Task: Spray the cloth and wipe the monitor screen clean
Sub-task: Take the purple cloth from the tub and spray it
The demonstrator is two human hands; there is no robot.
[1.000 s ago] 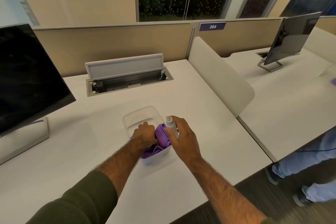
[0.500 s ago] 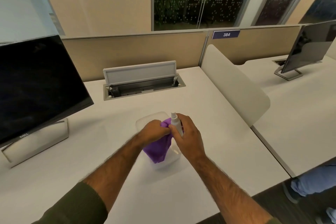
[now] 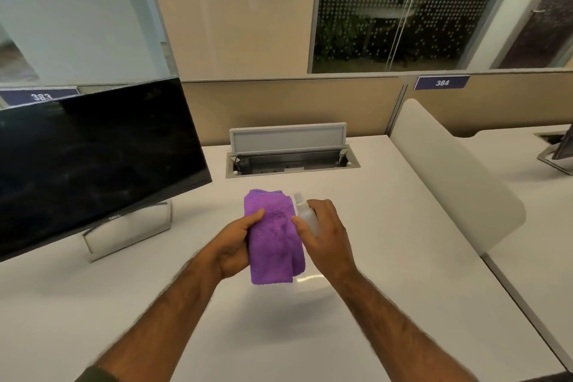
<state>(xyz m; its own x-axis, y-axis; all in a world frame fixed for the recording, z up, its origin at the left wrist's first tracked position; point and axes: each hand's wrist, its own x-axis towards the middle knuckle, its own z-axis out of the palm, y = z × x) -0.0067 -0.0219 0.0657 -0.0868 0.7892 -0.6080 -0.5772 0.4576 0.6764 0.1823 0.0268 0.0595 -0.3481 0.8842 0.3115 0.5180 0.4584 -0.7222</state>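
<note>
A folded purple cloth (image 3: 274, 236) is held up above the white desk (image 3: 387, 257), gripped along its left edge by my left hand (image 3: 235, 245). My right hand (image 3: 325, 239) is wrapped around a small clear spray bottle (image 3: 307, 215), which stands upright right beside the cloth, its nozzle at the top near the cloth's upper right corner. The black monitor (image 3: 93, 164) stands on its silver base (image 3: 130, 229) at the left of the desk, its screen dark and tilted toward me.
An open cable hatch (image 3: 291, 152) with a raised grey lid sits at the back of the desk. A rounded white divider panel (image 3: 449, 177) separates this desk from the neighbouring one, where another monitor's stand (image 3: 558, 158) shows at the right edge.
Both hands lifted the cloth and the bottle out of the clear tray, which is now hidden. The cloth now hangs flat between the hands. The view swung left toward the monitor.
</note>
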